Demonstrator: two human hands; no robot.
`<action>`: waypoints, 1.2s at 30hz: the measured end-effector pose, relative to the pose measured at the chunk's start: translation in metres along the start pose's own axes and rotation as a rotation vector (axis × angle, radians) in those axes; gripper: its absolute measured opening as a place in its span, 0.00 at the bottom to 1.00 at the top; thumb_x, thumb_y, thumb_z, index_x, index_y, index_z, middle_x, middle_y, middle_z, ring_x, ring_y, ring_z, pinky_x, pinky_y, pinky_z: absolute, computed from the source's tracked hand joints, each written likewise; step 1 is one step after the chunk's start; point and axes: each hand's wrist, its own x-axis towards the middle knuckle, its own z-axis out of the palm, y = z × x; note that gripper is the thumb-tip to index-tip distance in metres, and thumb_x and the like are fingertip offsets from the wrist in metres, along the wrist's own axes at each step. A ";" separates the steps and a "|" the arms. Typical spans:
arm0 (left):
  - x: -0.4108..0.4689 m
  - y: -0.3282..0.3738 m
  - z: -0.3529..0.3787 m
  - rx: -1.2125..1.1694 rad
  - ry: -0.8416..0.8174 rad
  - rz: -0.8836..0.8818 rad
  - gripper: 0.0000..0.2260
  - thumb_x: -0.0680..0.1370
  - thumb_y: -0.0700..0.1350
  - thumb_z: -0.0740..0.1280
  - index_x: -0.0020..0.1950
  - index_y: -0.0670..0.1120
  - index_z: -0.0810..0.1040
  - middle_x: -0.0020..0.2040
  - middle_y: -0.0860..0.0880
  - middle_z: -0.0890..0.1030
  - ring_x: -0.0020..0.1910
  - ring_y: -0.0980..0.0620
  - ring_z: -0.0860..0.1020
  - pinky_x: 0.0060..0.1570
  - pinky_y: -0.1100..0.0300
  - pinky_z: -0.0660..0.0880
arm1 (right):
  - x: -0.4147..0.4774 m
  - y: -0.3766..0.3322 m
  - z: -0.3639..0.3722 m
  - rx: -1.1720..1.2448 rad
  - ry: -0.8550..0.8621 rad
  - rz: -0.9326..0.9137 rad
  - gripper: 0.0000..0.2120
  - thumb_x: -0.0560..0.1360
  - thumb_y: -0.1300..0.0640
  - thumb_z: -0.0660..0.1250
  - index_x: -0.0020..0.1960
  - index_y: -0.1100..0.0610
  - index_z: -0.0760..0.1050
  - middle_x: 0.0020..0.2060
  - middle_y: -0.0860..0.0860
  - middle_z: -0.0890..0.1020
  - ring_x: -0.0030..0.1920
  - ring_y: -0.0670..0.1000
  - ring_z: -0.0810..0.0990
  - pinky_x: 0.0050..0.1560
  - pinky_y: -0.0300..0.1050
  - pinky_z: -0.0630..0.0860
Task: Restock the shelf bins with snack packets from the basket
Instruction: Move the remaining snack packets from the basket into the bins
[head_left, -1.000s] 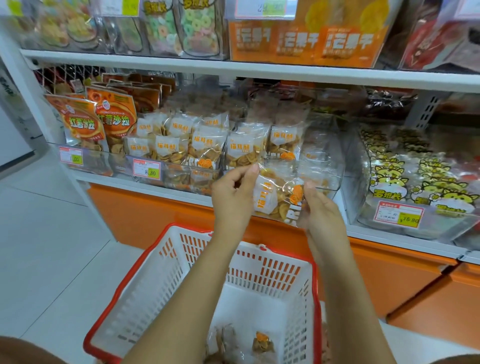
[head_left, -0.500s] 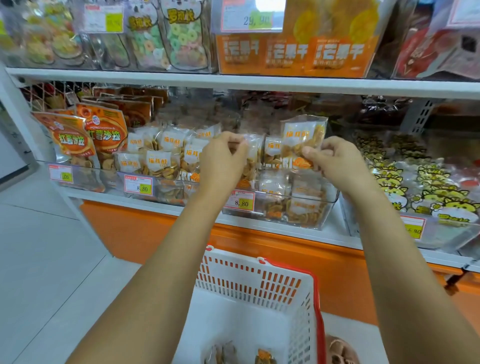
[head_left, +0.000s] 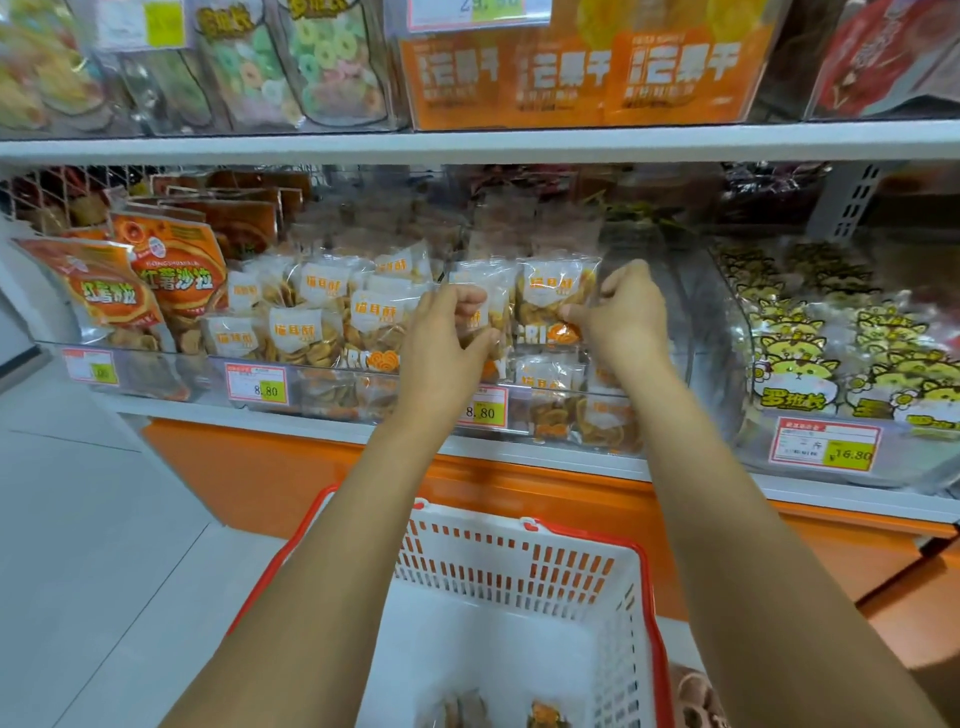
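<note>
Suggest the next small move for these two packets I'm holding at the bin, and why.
Probably ease both down and let go. The left hand holds the left packet and the right hand the right packet, upright over the clear bin, above stocked packets already lying in it; a short lowering should seat them.

Bright, even light from above; soft shadow under the upper shelf (head_left: 467, 145). Glare on clear bin (head_left: 727, 317) fronts at three o'clock. Soft blur throughout, worst at twelve o'clock; wide-angle bending toward edges.
</note>
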 end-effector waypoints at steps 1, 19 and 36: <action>0.000 -0.001 -0.001 0.004 -0.007 0.013 0.14 0.76 0.41 0.70 0.61 0.47 0.75 0.55 0.53 0.73 0.48 0.60 0.71 0.53 0.66 0.70 | 0.000 0.000 0.003 -0.005 0.014 -0.021 0.14 0.72 0.59 0.73 0.45 0.56 0.67 0.44 0.50 0.76 0.44 0.49 0.74 0.32 0.37 0.65; -0.132 -0.116 -0.079 0.138 -0.094 -0.179 0.08 0.78 0.44 0.66 0.38 0.49 0.74 0.35 0.54 0.77 0.35 0.58 0.75 0.34 0.66 0.66 | -0.153 0.033 0.087 -0.434 -0.543 -0.495 0.13 0.78 0.47 0.62 0.40 0.55 0.71 0.37 0.51 0.80 0.37 0.52 0.77 0.36 0.44 0.71; -0.217 -0.225 -0.092 0.567 -0.062 -0.653 0.23 0.78 0.40 0.62 0.74 0.40 0.65 0.68 0.41 0.73 0.63 0.41 0.75 0.57 0.50 0.73 | -0.240 0.227 0.196 -0.737 -1.411 -0.430 0.32 0.77 0.62 0.63 0.77 0.55 0.54 0.77 0.52 0.55 0.77 0.51 0.53 0.72 0.40 0.52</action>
